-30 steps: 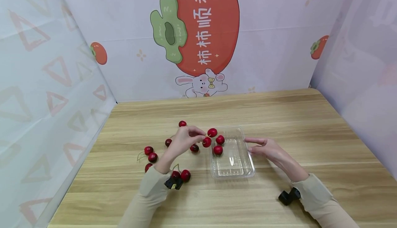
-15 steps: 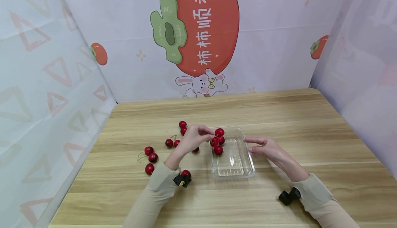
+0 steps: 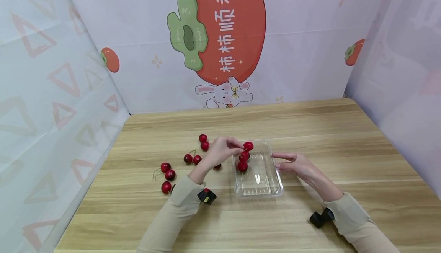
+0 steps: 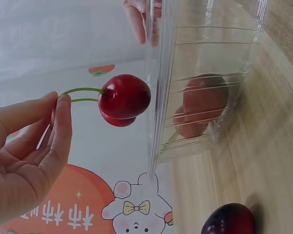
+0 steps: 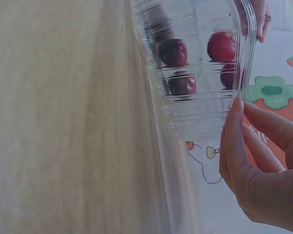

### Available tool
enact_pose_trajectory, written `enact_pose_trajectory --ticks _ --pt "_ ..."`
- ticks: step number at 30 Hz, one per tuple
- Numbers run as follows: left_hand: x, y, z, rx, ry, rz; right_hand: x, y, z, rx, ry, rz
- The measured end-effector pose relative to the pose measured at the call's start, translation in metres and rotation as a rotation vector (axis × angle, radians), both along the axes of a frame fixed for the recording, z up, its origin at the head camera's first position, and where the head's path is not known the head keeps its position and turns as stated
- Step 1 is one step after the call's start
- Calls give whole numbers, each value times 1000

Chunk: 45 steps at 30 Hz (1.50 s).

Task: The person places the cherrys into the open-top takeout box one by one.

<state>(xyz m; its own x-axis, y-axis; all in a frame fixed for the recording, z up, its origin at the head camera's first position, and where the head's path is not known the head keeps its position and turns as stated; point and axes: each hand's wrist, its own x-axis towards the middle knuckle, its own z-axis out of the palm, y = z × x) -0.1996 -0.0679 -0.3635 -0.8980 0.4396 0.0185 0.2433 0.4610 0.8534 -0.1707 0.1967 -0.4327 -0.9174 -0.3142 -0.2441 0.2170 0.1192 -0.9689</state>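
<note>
My left hand (image 3: 223, 149) pinches two thin green stems between thumb and fingertip, plain in the left wrist view. From them hangs a pair of dark red cherries (image 4: 126, 96), above the near-left part of a clear plastic container (image 3: 259, 186) and apart from its floor. Inside, another cherry pair (image 5: 174, 53) lies against the left end; one of these (image 3: 242, 167) shows in the head view, the other is mostly hidden behind the held pair. At the opposite side, my right hand (image 3: 298, 165) holds the container's rim with thumb and index fingertips.
Several loose cherries with stems lie left of the container, among them a pair at the back (image 3: 204, 142), a middle pair (image 3: 192, 159) and a left pair (image 3: 167, 171). My left forearm partly covers others. A printed cloth (image 3: 296, 54) stands behind the wooden table (image 3: 317, 130).
My left hand has moved right, carrying the cherry pair from the container's left edge to over its inside. The right hand and the container have stayed in place.
</note>
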Motion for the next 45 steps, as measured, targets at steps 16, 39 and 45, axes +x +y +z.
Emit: enact_pose_trajectory --ticks 16,39,45 --pt "-8 14 -13 15 -135 -30 -2 -1 -1 -5 -4 0" --pt "-15 23 -17 -45 -208 -35 -2 0 -3 -14 -1 2" --pt "-18 25 -21 -36 -217 -36 -3 0 -5 -27 0 -8"
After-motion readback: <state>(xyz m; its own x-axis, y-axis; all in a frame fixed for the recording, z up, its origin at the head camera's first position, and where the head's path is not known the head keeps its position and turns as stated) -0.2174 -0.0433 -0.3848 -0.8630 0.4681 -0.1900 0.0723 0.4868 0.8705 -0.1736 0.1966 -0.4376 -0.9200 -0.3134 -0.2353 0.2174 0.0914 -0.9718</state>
